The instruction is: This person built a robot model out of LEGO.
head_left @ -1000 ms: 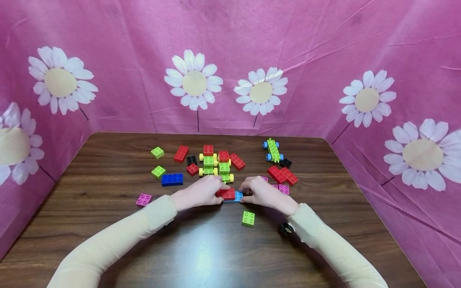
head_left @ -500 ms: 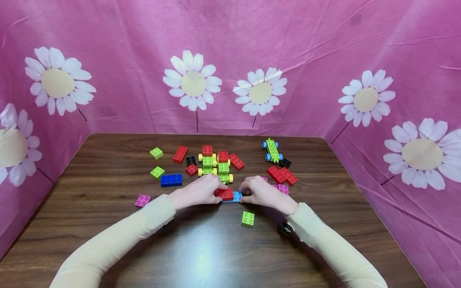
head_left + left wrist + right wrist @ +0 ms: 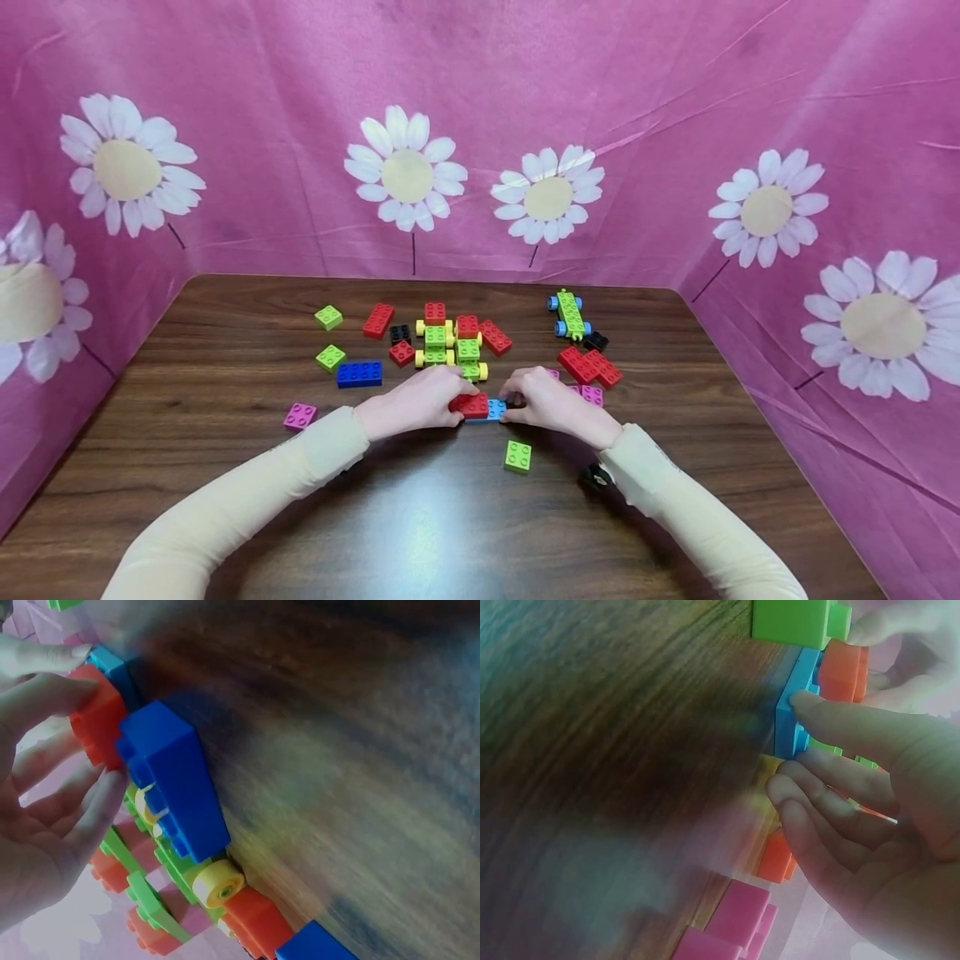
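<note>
In the head view a red brick (image 3: 472, 406) sits on a light blue piece (image 3: 496, 410) with studs. My left hand (image 3: 422, 398) pinches the red brick from its left end; in the left wrist view its fingers are round the red brick (image 3: 101, 716). My right hand (image 3: 551, 404) pinches the light blue piece (image 3: 795, 705) at its right end, thumb on the near side and fingers opposite in the right wrist view. A dark blue brick (image 3: 176, 780) stands close by the left fingertips in the left wrist view.
Beyond the hands stand green bases with yellow wheels (image 3: 435, 337) topped with red bricks. A green base with blue wheels (image 3: 569, 315) is at back right. A green brick (image 3: 517, 456) lies in front; red (image 3: 588, 365), pink (image 3: 300, 416) and dark blue bricks (image 3: 359, 374) lie around.
Both hands keep their hold on the red brick and the light blue piece in nearly the same spot. Only slight shifts of the whole view show.
</note>
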Tool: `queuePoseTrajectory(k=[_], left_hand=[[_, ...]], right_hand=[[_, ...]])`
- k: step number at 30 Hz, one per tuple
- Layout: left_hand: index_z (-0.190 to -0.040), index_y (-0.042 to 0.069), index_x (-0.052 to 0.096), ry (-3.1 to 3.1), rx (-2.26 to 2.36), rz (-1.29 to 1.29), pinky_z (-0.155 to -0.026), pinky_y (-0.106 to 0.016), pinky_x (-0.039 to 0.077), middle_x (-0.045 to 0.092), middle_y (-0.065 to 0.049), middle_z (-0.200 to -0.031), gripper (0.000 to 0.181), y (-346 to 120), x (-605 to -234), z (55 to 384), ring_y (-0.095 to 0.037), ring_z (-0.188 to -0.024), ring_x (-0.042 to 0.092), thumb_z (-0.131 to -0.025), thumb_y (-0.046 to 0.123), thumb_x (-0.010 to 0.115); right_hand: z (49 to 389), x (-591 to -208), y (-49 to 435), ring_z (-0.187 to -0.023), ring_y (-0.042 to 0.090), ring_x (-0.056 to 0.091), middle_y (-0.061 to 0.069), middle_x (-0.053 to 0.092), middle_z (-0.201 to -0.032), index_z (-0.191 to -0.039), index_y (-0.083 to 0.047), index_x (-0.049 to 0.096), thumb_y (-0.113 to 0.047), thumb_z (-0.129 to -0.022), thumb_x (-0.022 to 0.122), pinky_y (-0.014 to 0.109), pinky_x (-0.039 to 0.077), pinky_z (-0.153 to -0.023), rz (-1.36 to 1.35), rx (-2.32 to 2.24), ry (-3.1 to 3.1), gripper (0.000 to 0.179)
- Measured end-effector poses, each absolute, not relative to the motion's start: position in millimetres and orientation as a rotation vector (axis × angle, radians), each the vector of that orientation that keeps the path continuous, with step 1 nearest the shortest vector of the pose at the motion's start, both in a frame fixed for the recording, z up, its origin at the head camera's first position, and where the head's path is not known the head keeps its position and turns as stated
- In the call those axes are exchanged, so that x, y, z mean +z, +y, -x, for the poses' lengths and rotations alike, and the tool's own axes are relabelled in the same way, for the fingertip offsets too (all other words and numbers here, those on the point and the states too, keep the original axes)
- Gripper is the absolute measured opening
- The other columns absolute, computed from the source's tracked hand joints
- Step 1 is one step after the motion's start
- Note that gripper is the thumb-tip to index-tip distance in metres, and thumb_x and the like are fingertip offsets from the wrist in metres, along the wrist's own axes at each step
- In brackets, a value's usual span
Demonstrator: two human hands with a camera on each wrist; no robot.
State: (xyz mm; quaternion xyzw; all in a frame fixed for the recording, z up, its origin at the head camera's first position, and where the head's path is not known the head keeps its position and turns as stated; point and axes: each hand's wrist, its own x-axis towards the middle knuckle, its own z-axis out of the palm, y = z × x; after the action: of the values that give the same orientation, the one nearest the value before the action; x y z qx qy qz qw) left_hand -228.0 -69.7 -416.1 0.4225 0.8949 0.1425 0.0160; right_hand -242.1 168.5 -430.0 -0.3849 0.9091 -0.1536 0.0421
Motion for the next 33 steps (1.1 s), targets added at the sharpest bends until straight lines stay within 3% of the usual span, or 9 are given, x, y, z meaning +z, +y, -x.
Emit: queuePoseTrajectory(k=[12, 19, 24, 33], left_hand=[[-0.108, 0.005, 0.076, 2.792, 0.493, -1.29, -0.059, -0.022, 0.038, 0.066, -0.005, -0.085, 0.029, -68.0, -415.7, 229.1, -0.01, -0.07, 0.044, -0.081, 0.014, 0.079], [-0.109, 0.006, 0.075, 2.803, 0.478, -1.243, -0.069, -0.027, 0.052, 0.07, -0.006, -0.098, 0.032, -69.7, -417.4, 228.2, -0.013, -0.08, 0.059, -0.08, 0.017, 0.081], [-0.109, 0.007, 0.072, 2.824, 0.45, -1.271, -0.059, -0.025, 0.043, 0.066, -0.005, -0.093, 0.034, -67.3, -419.1, 227.4, -0.011, -0.073, 0.051, -0.077, 0.016, 0.08], [-0.105, 0.003, 0.07, 2.78, 0.483, -1.368, -0.062, -0.022, 0.044, 0.067, -0.007, -0.094, 0.029, -62.6, -420.9, 229.3, -0.01, -0.072, 0.05, -0.078, 0.01, 0.076]], right_hand=[[241.7, -426.4, 168.4, -0.075, 0.007, 0.06, 0.005, 0.072, -0.089, -0.096, -0.006, 0.076, -0.022, -0.08, 0.083, 0.017, 0.051, -0.068, 1.184, -0.491, 2.793, 0.024], [241.2, -427.2, 165.3, -0.075, 0.008, 0.059, 0.004, 0.072, -0.091, -0.098, -0.006, 0.076, -0.023, -0.081, 0.082, 0.017, 0.051, -0.069, 1.159, -0.465, 2.781, 0.025], [240.9, -426.8, 165.5, -0.074, 0.007, 0.058, 0.004, 0.072, -0.089, -0.098, -0.006, 0.076, -0.024, -0.081, 0.083, 0.016, 0.05, -0.067, 1.143, -0.453, 2.783, 0.025], [239.9, -423.3, 167.3, -0.071, 0.006, 0.057, 0.004, 0.071, -0.086, -0.096, -0.005, 0.075, -0.024, -0.08, 0.083, 0.015, 0.048, -0.064, 1.159, -0.453, 2.781, 0.026]])
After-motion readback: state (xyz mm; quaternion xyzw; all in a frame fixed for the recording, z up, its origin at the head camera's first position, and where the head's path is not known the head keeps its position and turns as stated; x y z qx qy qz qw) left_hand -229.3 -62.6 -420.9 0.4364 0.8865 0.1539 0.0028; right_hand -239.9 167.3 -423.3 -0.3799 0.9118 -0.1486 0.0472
